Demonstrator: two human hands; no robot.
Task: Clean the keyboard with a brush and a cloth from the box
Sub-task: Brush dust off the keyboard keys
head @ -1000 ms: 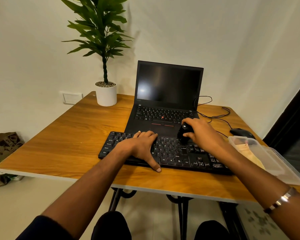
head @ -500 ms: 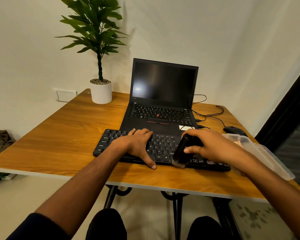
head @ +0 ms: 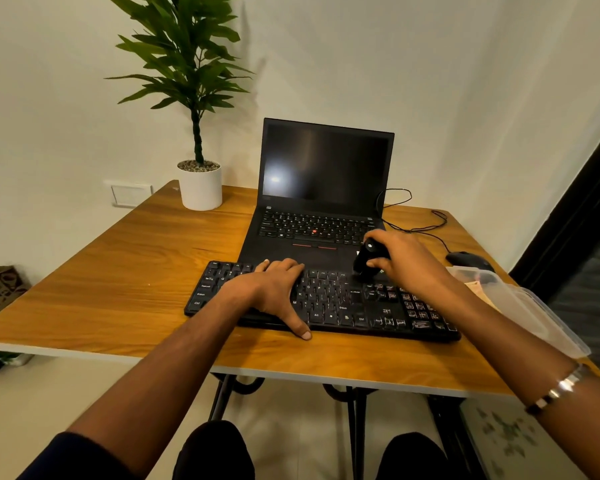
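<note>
The keyboard (head: 326, 301) lies flat near the front edge of the wooden surface (head: 125, 271), parallel to that edge and set toward the right half. The left hand (head: 274, 289) rests palm-down on the left-centre keys, fingers straight and relaxed, with the thumb extending over the front rim of the keyboard onto the surface; this grip holds nothing. The right hand (head: 402, 261) is positioned over the rear edge of the keyboard, right of centre, with its fingers and thumb curled round a black brush (head: 364, 259); this grip is clamped on the brush. The brush stands nearly upright, its lower end touching the top rows of keys; the bristles are too dark to make out. A clear plastic box (head: 520, 303) sits at the right edge of the surface, just beside the right end of the keyboard, with a pale item inside that is partly hidden by the right forearm. An open laptop (head: 326, 188) stands directly behind the keyboard, screen dark. A black mouse (head: 465, 259) lies behind the box, with its cable running toward the rear edge. A potted plant (head: 200, 183) stands at the rear left corner.
</note>
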